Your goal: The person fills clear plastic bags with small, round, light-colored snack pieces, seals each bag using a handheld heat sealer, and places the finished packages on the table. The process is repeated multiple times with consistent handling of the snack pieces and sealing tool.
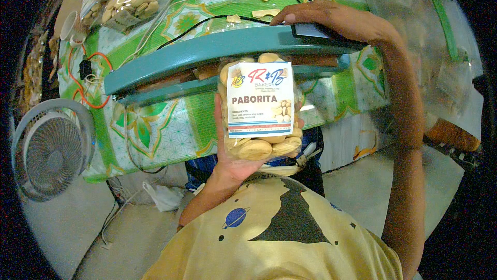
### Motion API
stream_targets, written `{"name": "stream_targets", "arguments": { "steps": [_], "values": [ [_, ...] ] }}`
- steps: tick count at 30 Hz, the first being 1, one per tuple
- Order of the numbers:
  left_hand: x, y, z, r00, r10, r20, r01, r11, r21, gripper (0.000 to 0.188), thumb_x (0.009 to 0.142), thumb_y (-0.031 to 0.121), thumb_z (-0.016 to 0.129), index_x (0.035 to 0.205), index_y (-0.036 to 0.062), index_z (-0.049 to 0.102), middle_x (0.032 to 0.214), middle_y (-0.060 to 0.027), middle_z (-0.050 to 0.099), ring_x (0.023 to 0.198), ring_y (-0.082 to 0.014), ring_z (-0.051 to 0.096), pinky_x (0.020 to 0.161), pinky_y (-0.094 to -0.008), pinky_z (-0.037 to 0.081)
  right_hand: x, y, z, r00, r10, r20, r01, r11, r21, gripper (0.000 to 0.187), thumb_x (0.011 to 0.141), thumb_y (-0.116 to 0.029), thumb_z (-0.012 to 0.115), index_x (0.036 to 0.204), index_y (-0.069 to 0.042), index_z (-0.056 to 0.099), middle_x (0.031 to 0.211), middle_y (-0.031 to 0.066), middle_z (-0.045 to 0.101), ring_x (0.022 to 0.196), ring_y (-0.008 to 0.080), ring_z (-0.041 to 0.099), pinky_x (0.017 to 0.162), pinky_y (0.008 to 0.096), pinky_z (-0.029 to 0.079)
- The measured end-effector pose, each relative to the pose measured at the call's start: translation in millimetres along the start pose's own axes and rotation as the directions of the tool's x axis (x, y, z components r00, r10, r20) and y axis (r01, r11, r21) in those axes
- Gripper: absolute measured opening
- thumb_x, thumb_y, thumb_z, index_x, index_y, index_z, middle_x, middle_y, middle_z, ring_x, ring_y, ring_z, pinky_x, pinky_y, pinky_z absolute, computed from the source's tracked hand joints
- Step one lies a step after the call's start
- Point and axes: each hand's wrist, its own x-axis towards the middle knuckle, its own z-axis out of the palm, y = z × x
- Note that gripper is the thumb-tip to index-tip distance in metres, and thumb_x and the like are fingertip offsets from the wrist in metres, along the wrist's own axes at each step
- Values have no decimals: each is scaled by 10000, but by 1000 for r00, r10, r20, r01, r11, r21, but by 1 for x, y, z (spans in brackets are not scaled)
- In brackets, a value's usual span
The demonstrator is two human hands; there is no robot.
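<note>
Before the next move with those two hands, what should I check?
1. Biscuit bag supported: ok, left hand holds it.
2. Right hand at the teal machine: ok, over its right end.
3. Bag's top edge inside the machine's gap: cannot tell.
4. Table free of scraps: not ok, yellowish scraps lie behind the machine.
5. Machine switched on: cannot tell.
</note>
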Motion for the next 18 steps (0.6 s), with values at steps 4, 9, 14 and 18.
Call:
{"name": "stream_targets", "arguments": {
  "steps": [4, 9, 14, 18],
  "values": [
    [-1, 0, 4, 997, -52, 56, 49, 997, 56, 967, 802, 809, 429, 1442, 84, 384, 1319, -276, 510, 1135, -457, 556, 880, -630, 490, -2, 6, 0, 993, -112, -30, 108, 989, -102, 482, 1037, -375, 366, 1261, -15, 595, 1240, 139, 619, 1163, 254, 565, 1043, 340, 392],
    [1, 2, 7, 991, -87, 99, 65, 977, 204, 1020, 787, 833, 405, 1428, 40, 383, 1279, -297, 521, 1058, -480, 584, 757, -624, 542, -4, 10, 5, 969, -224, -107, 201, 960, -195, 492, 1034, -377, 368, 1274, -8, 587, 1302, 138, 591, 1233, 265, 528, 1092, 339, 357],
    [-5, -2, 8, 1000, 7, -17, -3, 980, 201, 1006, 781, 833, 423, 1439, 74, 389, 1287, -296, 521, 1035, -477, 588, 820, -589, 527, -8, 9, 5, 991, -57, -121, 52, 998, -45, 529, 1012, -422, 416, 1294, -7, 582, 1327, 133, 583, 1260, 268, 513, 1109, 328, 342],
    [-5, -1, 7, 996, 21, -89, -8, 990, 137, 1008, 771, 837, 434, 1438, 83, 394, 1280, -298, 524, 1015, -486, 589, 831, -582, 518, -8, 6, 6, 979, -143, -145, 139, 990, -34, 551, 1000, -450, 441, 1279, 0, 590, 1309, 134, 593, 1234, 257, 530, 1097, 322, 349]
  ]
}}
